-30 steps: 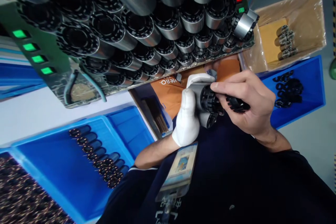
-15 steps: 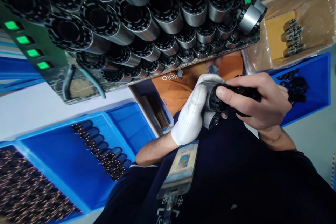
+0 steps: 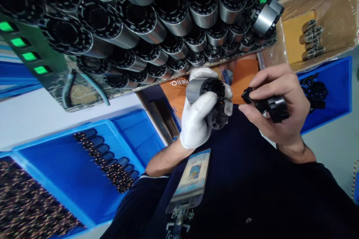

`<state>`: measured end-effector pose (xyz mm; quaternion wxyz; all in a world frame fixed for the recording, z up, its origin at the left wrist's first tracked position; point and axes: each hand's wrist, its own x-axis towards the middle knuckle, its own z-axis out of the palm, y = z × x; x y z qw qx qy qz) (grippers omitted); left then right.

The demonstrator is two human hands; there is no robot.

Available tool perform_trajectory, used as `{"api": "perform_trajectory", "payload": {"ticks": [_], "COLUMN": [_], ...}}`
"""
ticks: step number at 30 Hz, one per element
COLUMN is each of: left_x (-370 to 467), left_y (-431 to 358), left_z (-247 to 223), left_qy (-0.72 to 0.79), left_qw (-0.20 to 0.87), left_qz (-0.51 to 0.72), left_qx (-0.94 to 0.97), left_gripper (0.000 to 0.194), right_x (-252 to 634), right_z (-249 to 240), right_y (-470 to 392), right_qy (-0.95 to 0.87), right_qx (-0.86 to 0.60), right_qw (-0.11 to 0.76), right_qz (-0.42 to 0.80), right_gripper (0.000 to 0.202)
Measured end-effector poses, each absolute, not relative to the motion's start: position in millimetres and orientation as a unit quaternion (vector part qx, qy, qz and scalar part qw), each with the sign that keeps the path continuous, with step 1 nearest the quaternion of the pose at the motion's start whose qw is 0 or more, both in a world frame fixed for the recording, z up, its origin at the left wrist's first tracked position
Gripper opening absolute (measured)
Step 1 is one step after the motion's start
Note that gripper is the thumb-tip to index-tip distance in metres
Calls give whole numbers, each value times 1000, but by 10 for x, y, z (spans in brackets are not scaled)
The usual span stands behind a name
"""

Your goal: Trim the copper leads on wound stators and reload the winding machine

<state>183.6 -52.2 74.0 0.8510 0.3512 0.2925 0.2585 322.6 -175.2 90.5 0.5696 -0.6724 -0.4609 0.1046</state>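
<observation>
My left hand (image 3: 198, 115), in a white glove, is closed around a silver motor stator core (image 3: 195, 89) with a black slotted plastic ring on its end. A second black-ended core (image 3: 220, 117) sits below it in the same grip, its body mostly hidden by the glove. To the right, my bare right hand (image 3: 283, 101) pinches a small black plastic end ring (image 3: 247, 95) between thumb and fingers. Another black end ring (image 3: 277, 109) lies in the palm. A gap separates my two hands.
Rows of stator cores (image 3: 150, 24) stand on the bench above, beside pliers (image 3: 84, 82). A blue bin (image 3: 70, 171) at left holds copper-wound parts. At right are a plastic-lined carton (image 3: 342, 11) with metal cylinders and a blue bin (image 3: 336, 114) of black pieces.
My right hand has come away from the stator core to the right, with black end rings in it. My left hand has shifted slightly left and turned the cores.
</observation>
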Motion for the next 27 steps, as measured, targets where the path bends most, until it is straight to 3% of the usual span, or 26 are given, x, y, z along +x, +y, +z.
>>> {"api": "perform_trajectory", "payload": {"ticks": [9, 15, 21, 27], "left_x": [2180, 2202, 2215, 2225], "left_y": [-645, -607, -604, -607], "left_z": [959, 957, 979, 978], "left_qy": [388, 398, 416, 451], "left_qw": [813, 816, 818, 815], "left_qz": [334, 329, 300, 257], "left_qx": [277, 260, 258, 256], "left_gripper": [45, 51, 47, 58], "right_x": [3006, 2944, 2884, 2975], "right_z": [898, 831, 788, 800], "right_y": [-1698, -1745, -1733, -1782], "right_qy": [-411, -449, -457, -495], "right_qx": [-680, -693, -647, -619], "right_qw": [602, 564, 607, 595], "right_qz": [81, 25, 62, 135], "right_gripper": [18, 18, 21, 23]}}
